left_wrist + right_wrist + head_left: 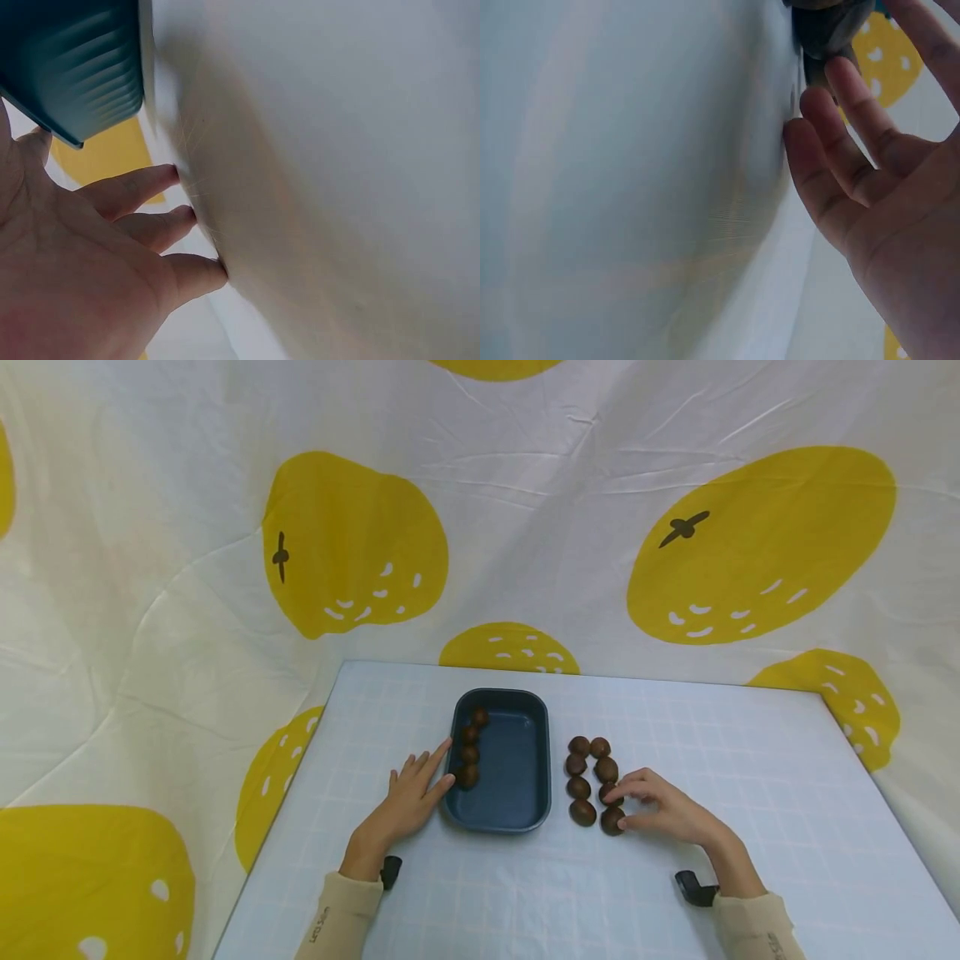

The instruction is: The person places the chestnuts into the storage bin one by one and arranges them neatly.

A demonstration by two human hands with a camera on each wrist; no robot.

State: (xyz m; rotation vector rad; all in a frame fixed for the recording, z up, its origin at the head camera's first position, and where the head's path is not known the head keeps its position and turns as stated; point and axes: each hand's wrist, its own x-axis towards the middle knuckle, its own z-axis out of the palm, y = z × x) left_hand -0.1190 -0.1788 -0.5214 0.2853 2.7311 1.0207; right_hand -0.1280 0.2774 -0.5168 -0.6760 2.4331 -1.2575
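head view: brown balls (582, 812) in two rows on the desk (570, 893), just right of the tray (513, 777), probably lined up for easy reach; four more inside, along its left side. right hand (667, 810) at the near end of the right row, fingers curved, touching balls; firm hold or not, cannot tell. left hand (408, 797) spread, fingers nearly straight, gripping nothing, at the tray's left rim, likely for steadiness. beyond, fruit-printed cloth (525, 527).

I see left grip (405, 799) at the blue tray (517, 768), four brown balls (469, 755) inside; right grip (663, 810) at eight more balls (606, 769) on bench (712, 735).
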